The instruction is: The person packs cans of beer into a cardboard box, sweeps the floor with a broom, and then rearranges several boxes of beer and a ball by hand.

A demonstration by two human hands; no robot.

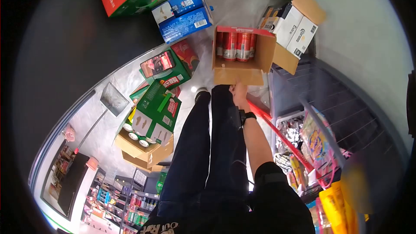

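Observation:
My right hand [239, 92], below a black wristwatch, is closed at the near flap of an open cardboard box [245, 77]; its fingertips are partly hidden. The box lies on the floor with its opening towards me. Inside stand several red cans [237, 47], grouped at the far left, with bare cardboard beside them. My left hand is out of view.
Right of the box is an open white Corona carton [299, 34]. A blue NBA carton [184, 15] and green cartons [158, 112] lie left, with a phone [157, 64] on one. A long-handled dustpan [114, 99] and a red pole [281, 135] flank my legs.

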